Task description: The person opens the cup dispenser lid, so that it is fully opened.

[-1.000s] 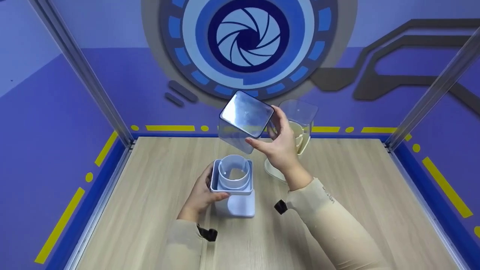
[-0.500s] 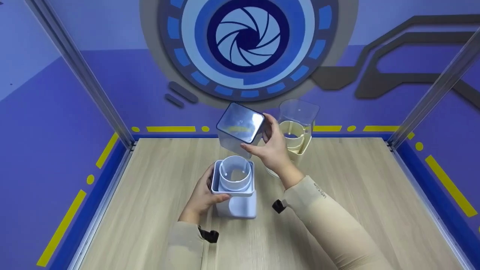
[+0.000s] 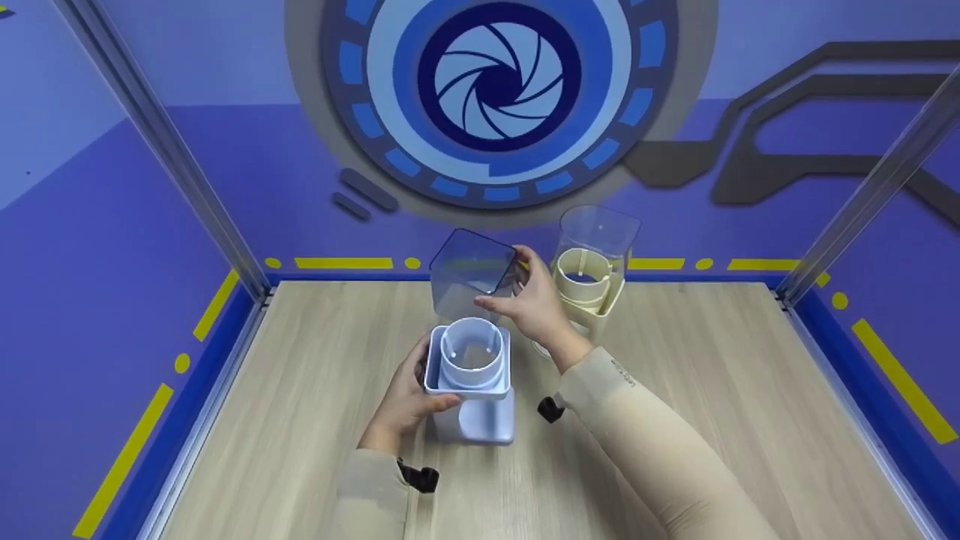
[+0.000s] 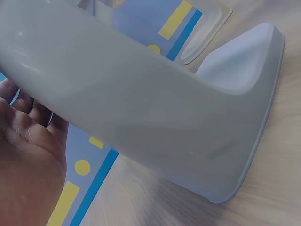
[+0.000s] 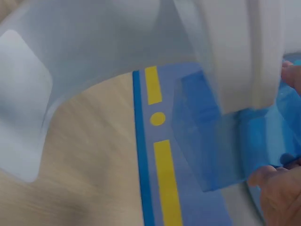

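A pale blue pet-feeder-like base stands on the table, with a square tray-like top and a round collar inside it. My left hand grips the top's left side, thumb along the front edge. Just behind and above the collar, my right hand holds a clear square container by its right side, tilted and apart from the base. In the left wrist view the base's curved body hides part of the left hand. The right wrist view shows the clear container behind the base.
A matching cream base with a clear container on top stands behind the right hand, partly covered by it. Printed walls and metal posts border the wooden table.
My right hand has brought the clear container down and slightly left, closer to the blue base, and its flat face has tipped. My left hand has kept its grip in nearly the same spot.
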`<state>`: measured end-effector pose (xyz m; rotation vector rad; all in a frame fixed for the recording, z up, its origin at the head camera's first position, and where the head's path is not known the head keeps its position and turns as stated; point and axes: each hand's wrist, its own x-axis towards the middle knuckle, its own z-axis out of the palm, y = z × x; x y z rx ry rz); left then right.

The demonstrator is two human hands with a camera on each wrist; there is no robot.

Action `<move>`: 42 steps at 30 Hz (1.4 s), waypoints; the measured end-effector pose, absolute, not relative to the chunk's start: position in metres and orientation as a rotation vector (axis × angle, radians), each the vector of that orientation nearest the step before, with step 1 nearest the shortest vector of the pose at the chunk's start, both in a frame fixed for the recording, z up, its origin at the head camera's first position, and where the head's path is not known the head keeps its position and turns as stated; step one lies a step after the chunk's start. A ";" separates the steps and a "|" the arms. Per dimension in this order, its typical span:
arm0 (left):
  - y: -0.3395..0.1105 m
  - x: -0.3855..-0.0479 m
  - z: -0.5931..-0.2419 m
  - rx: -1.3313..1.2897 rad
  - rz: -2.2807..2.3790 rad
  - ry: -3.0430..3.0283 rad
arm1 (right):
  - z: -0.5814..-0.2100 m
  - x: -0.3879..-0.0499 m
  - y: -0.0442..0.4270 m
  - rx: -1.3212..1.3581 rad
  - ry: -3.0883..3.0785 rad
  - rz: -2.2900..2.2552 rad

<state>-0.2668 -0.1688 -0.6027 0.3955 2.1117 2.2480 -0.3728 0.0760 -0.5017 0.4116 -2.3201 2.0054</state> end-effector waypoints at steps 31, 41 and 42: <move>-0.169 -0.268 -0.603 0.355 2.272 2.093 | -0.580 -0.396 0.063 0.314 -2.325 2.076; -0.168 -0.266 -0.602 0.417 2.302 2.051 | -0.593 -0.393 0.061 0.347 -2.391 1.930; -0.168 -0.266 -0.601 0.417 2.302 2.051 | -0.594 -0.392 0.060 0.351 -2.407 1.902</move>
